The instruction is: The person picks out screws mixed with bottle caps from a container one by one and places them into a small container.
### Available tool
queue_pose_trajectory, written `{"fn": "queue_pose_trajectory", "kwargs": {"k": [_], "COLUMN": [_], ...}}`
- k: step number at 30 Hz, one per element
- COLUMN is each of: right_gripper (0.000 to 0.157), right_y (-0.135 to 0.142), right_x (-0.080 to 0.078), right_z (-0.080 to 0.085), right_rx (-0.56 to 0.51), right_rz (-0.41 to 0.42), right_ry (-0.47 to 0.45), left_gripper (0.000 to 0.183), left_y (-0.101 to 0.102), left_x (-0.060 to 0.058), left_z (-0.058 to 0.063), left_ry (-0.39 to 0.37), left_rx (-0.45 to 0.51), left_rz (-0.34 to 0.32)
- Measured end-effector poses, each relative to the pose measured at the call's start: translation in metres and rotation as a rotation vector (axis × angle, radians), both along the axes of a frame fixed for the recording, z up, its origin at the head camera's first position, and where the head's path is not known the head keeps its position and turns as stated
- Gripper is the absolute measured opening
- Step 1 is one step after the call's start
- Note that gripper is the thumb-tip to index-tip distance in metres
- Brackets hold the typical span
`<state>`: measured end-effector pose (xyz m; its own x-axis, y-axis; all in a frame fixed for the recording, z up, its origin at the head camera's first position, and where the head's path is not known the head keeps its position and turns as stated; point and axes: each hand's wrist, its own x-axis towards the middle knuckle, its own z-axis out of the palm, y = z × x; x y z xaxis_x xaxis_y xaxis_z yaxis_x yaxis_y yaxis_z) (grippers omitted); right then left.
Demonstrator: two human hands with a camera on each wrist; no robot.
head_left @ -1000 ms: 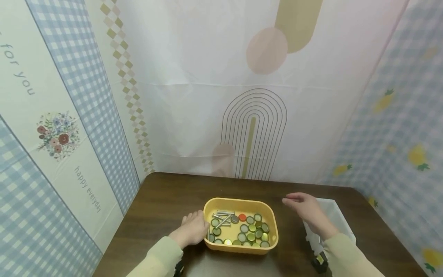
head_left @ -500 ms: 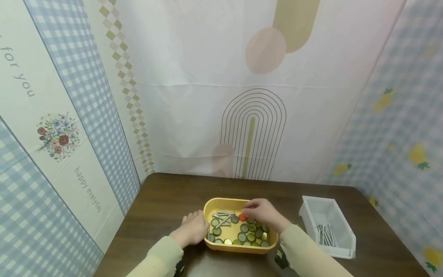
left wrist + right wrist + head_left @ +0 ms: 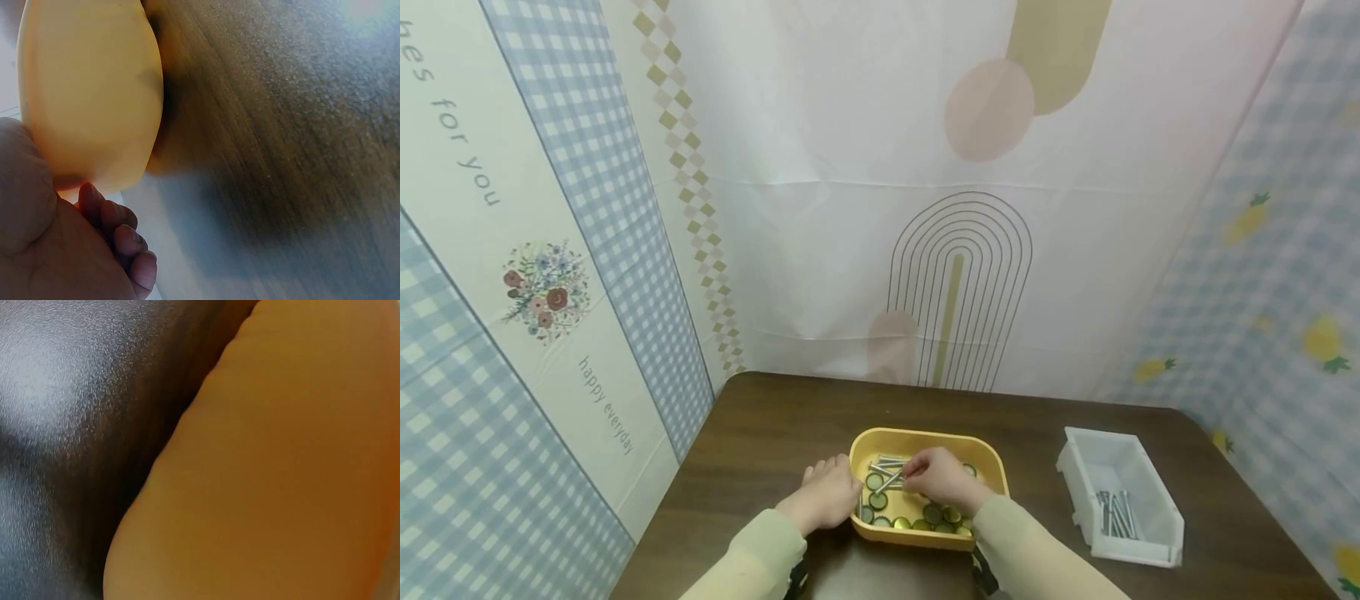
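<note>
Silver metal screws (image 3: 890, 481) lie in a rounded yellow plastic tray (image 3: 917, 539); the right hand (image 3: 943, 477) touches one, whether pinching I cannot tell; the left hand (image 3: 824, 494), fingers relaxed, rests against its end.

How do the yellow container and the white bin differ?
The yellow container has rounded corners; the white bin is angular.
The yellow container holds bottle caps and metal fasteners; the white bin shows only metal fasteners.
In the head view, the yellow container sits left of the white bin.
Both stand open-topped on the table.
</note>
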<state>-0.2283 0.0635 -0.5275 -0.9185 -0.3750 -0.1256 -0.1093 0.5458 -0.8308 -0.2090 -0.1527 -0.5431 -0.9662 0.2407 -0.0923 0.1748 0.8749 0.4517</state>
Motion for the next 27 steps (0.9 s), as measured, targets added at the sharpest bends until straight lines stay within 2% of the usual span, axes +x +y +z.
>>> {"fn": "queue_pose_trajectory", "kwargs": {"k": [8, 16, 21, 27], "right_gripper": [0.009, 0.011, 0.012, 0.008], "right_y": [-0.007, -0.005, -0.002, -0.003], "right_x": [-0.003, 0.001, 0.003, 0.003], "right_z": [-0.012, -0.010, -0.009, -0.016], "right_rx": [0.098, 0.167, 0.161, 0.097], "right_rz": [-0.031, -0.044, -0.033, -0.005], "right_ry": [0.094, 0.126, 0.142, 0.126], "left_gripper": [0.032, 0.033, 0.033, 0.032], "left_y": [0.001, 0.002, 0.001, 0.002], "left_x": [0.001, 0.000, -0.002, -0.003], "left_z": [0.002, 0.002, -0.003, -0.009], "left_ry": [0.010, 0.001, 0.017, 0.040], "left_rx": [-0.007, -0.007, -0.007, 0.014], "left_rz": [0.008, 0.008, 0.019, 0.019]}}
